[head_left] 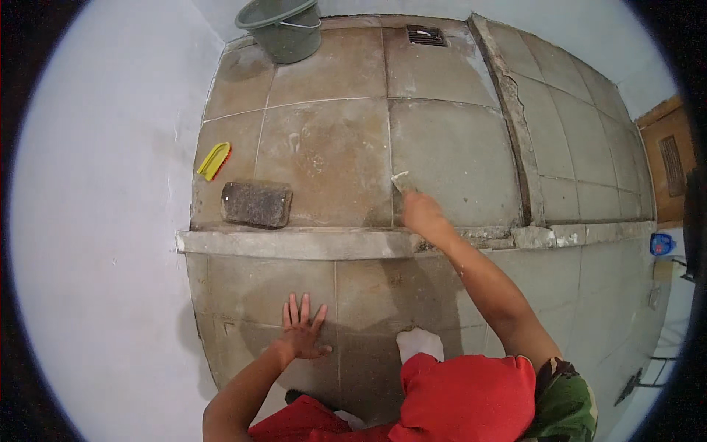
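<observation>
My left hand (300, 339) lies flat on the near floor tiles with its fingers spread, and nothing is in it. Beyond the low ledge (309, 244), my right hand (423, 214) is closed round a small hand tool (400, 181) with a pale tip. The fingers hide most of this tool, so its exact kind does not show. Its tip meets the tiled floor (449, 158) beside the pale joint between two tiles. Left of that hand, a dark rough block (256, 204) lies by the ledge. A yellow scrub brush (214, 160) with red bristles lies past the block.
A grey-green bucket (283, 33) stands in the far left corner. A floor drain (426, 35) is set at the back. One raised curb (515, 125) runs away to the right of my hand. A white wall (110, 221) bounds the left; a blue container (661, 244) stands far right.
</observation>
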`<state>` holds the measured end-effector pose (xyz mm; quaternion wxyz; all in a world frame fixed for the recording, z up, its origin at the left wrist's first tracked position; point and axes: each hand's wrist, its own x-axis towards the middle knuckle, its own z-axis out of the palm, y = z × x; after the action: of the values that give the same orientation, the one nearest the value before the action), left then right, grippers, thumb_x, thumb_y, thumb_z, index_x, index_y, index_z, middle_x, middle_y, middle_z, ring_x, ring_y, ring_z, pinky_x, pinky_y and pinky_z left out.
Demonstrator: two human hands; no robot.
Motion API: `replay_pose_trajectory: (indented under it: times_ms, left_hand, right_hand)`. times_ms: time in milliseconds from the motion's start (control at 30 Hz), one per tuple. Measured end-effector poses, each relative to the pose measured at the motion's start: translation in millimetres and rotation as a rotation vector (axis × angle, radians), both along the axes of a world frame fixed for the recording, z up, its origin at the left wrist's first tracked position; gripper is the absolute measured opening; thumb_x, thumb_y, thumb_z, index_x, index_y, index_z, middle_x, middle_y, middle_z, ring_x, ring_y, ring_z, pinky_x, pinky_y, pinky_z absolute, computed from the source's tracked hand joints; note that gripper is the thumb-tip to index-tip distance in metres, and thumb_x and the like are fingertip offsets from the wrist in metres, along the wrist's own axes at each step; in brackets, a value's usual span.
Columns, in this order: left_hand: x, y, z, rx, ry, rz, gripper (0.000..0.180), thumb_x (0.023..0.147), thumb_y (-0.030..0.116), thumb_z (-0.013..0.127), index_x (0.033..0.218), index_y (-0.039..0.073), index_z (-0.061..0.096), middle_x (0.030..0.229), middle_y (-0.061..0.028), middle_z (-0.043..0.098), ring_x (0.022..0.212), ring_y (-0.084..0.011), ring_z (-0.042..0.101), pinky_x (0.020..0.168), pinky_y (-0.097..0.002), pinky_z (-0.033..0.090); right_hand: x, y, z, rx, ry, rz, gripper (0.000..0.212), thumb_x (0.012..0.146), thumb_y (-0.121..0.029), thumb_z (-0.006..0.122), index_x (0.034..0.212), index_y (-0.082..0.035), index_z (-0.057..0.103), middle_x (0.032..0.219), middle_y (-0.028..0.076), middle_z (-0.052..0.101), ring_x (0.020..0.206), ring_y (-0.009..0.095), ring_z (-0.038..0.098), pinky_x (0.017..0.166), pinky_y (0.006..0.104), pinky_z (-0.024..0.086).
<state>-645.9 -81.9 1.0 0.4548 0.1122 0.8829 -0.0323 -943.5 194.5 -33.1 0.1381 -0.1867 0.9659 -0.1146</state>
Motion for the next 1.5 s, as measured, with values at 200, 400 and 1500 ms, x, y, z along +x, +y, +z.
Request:
replay_pose_trajectory:
  times_ms: [200, 400, 1500]
  left_hand:
    - [7.1, -4.3, -6.7, 0.017, 0.013, 0.005, 0.115, 0.081, 0.077, 0.055, 0.161, 0.017, -0.001, 0.16, -0.0325, -0.017, 0.141, -0.061, -0.021, 0.113, -0.0694, -0.006]
    - [6.7, -4.0, -6.7, 0.028, -0.004, 0.019, 0.115, 0.081, 0.076, 0.057, 0.161, 0.017, -0.002, 0.159, -0.0327, -0.019, 0.14, -0.0616, -0.022, 0.112, -0.0701, -0.007]
    - [-19.3, -8.0, -10.6, 0.201, 0.045, 0.064, 0.129, 0.072, 0.067, 0.075, 0.159, 0.018, -0.006, 0.155, -0.0392, -0.017, 0.139, -0.0651, -0.017, 0.112, -0.0719, -0.002]
  right_hand:
    - [-10.3, -2.3, 6.4, -0.018, -0.138, -0.082, 0.025, 0.086, -0.01, 0.058, 0.108, 0.002, 0.063, 0.095, 0.026, 0.07, 0.092, 0.045, 0.068, 0.081, 0.0501, 0.057]
    - [-12.9, -9.9, 30.7, 0.166, -0.098, 0.074, 0.023, 0.087, -0.01, 0.054, 0.106, 0.001, 0.064, 0.092, 0.027, 0.07, 0.088, 0.041, 0.071, 0.077, 0.049, 0.058]
    - [-92.6, -42.0, -12.5, -0.06, 0.026, -0.132, 0.025, 0.091, -0.012, 0.05, 0.103, 0.003, 0.066, 0.089, 0.027, 0.07, 0.084, 0.044, 0.07, 0.076, 0.0519, 0.056]
